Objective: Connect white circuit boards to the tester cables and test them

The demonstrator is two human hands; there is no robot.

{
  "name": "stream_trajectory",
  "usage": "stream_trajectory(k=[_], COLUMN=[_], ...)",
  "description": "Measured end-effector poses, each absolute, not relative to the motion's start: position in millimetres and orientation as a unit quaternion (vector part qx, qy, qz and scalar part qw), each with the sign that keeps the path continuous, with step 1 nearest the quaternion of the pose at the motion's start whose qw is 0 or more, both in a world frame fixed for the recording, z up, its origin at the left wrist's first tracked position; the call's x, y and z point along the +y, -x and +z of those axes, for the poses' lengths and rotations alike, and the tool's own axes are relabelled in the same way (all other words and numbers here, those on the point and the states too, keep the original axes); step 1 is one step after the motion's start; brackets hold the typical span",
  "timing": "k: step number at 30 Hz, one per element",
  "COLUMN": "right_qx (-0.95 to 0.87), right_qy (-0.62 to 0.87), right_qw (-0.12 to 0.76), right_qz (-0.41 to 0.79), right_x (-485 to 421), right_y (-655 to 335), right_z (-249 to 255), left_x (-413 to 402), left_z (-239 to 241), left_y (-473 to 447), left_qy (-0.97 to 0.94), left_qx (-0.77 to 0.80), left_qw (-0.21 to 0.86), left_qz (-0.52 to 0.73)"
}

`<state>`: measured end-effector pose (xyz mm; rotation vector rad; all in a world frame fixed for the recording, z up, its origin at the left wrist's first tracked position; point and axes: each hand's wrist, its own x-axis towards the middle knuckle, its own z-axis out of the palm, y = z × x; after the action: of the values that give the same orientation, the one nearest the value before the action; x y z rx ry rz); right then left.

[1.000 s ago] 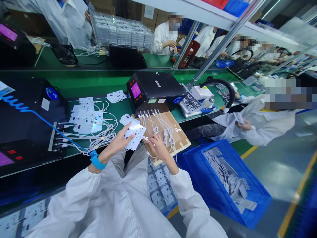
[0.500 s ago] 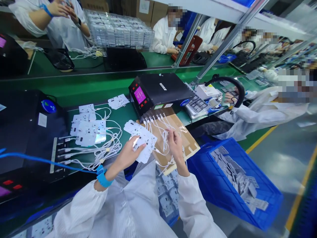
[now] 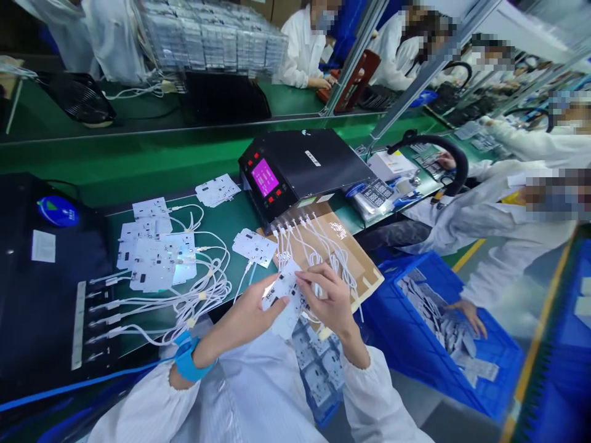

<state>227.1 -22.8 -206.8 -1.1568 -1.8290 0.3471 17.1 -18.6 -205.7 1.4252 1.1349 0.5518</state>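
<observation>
Since half a second ago right hand (image 3: 329, 301) dropped back onto circuit board (image 3: 282, 296), pinching its upper-right edge; left hand (image 3: 247, 317) grips lower-left end, long axis running diagonally between them.

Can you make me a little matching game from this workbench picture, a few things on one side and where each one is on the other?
Things:
1. white circuit board
2. blue wrist strap
3. blue crate
4. black tester box with pink screen

Places:
A. on the floor to the right, a co-worker's hand in it
B. around the wrist of the left hand
C. on the green bench, white cables plugged into its front
D. held between the left hand and the right hand

Pairs: 1-D, 2-B, 3-A, 4-C
</observation>
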Motion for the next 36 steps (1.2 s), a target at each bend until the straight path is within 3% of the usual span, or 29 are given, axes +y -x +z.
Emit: stream_trajectory(k=[9,20,28,36], right_qx=[-0.802,-0.799,-0.829,-0.795], right_qy=[0.441,0.463,0.443,0.510], right_qw=[0.399,0.383,0.332,0.317], right_qz=[0.057,-0.017,-0.072,-0.086], right_x=[-36,-48,-38,-55], right_y=[-240,-240,-245,-257], right_z=[-223,-231,-235,-230], left_x=[-32,-33,-28,-5], left_z=[-208,-209,-211,-226], left_y=[-39,-57,-65,-77], left_qy=[-0.687,-0.708,-0.732,-0.706], left_qx=[0.489,0.466,0.489,0.469], left_qw=[0.493,0.484,0.418,0.469], left_qz=[0.215,0.217,0.224,0.250])
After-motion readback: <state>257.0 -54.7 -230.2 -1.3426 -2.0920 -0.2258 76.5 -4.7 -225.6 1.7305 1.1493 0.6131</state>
